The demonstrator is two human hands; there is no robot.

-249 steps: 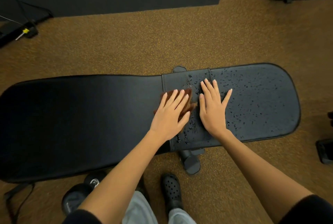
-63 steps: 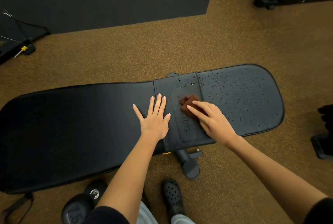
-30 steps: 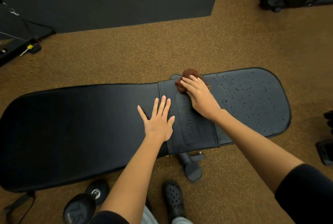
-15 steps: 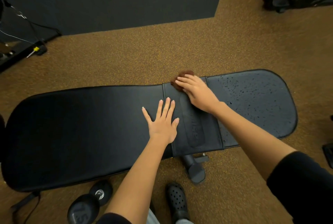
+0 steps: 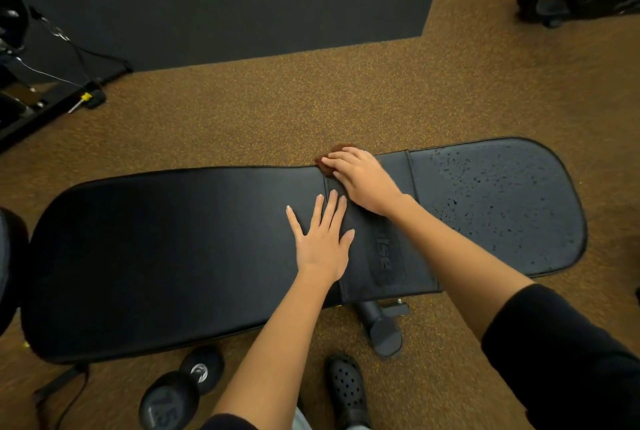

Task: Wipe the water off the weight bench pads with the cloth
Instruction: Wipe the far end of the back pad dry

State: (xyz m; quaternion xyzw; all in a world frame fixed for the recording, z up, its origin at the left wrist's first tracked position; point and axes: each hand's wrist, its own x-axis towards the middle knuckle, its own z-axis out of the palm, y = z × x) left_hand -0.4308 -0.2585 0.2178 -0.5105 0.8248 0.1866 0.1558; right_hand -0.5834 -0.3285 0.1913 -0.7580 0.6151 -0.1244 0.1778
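A black weight bench lies flat across the view. Its long back pad (image 5: 166, 249) on the left looks dry. The shorter seat pad (image 5: 502, 204) on the right is speckled with water drops. Between them runs a black strap section (image 5: 388, 256) with a raised logo. My right hand (image 5: 363, 180) presses a brown cloth (image 5: 327, 166) onto the far edge of that strap section; only a sliver of cloth shows past my fingers. My left hand (image 5: 322, 239) rests flat, fingers spread, on the back pad beside the strap.
A dumbbell (image 5: 173, 395) marked 7.5 lies on the brown speckled floor below the bench, next to my black clog (image 5: 346, 391). A bench adjustment knob (image 5: 381, 329) sticks out near it. Black matting and machine frames sit at the far left, more equipment top right.
My right hand slid the cloth from the middle of the strap section up to its far edge, then slightly left. The left hand stayed flat on the back pad.
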